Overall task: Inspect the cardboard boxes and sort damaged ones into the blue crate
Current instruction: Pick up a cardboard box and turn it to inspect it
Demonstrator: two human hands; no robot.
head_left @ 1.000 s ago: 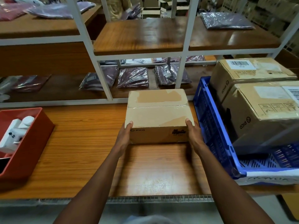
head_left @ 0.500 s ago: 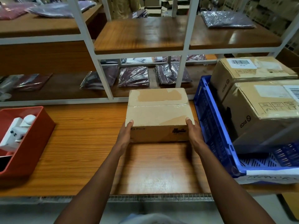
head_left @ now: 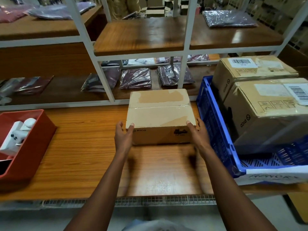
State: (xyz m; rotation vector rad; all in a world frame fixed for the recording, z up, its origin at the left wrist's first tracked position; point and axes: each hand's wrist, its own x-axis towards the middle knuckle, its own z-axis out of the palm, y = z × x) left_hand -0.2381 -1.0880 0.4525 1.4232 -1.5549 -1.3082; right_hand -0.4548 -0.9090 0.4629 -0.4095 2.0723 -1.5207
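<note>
Head view: cardboard box [head_left: 160, 114] on the wooden table [head_left: 80, 147], taken at its two near corners

Left hand [head_left: 123, 137] grips the near-left corner, thumb on the top edge, fingers curled round the side; right hand [head_left: 198, 135] grips the near-right corner the same way; box rests flat at table centre, just left of the blue crate [head_left: 215, 130], where two larger cartons [head_left: 260, 104] already sit; box top shows torn-off paper patches and clear tape along the seam, walls look square; judged stiff and light to moderate in weight, taped top likely slick, so the bare corners and side walls are the better hold; red bin [head_left: 33, 144] of white items at near left; bagged garments [head_left: 135, 78] on the far shelf
</note>
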